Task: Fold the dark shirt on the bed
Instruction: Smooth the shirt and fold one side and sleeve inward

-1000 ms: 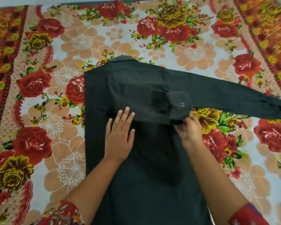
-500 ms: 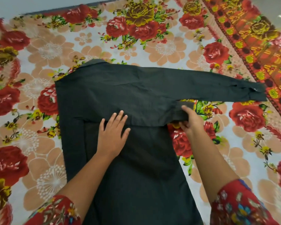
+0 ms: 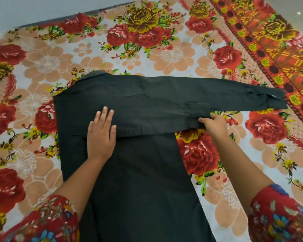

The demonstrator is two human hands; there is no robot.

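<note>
The dark shirt (image 3: 138, 172) lies flat on the bed, collar at the far end, body running toward me. One sleeve (image 3: 234, 95) stretches out to the right across the bedsheet, its cuff near the patterned border. The other sleeve is folded across the chest and ends in a cuff at the shirt's right edge. My left hand (image 3: 101, 135) rests flat on the shirt's left-centre with fingers spread, pressing the cloth down. My right hand (image 3: 214, 124) pinches the folded cuff at the shirt's right edge.
The bed is covered by a floral bedsheet (image 3: 173, 53) with red and yellow roses and an orange-red patterned border (image 3: 278, 55) at the right. A pale floor (image 3: 33, 9) shows beyond the far edge. My red floral sleeves fill the lower corners.
My right hand has drawn the folded cuff further right, to the shirt's right edge. The left hand keeps pressing the same spot. The camera has turned right.
</note>
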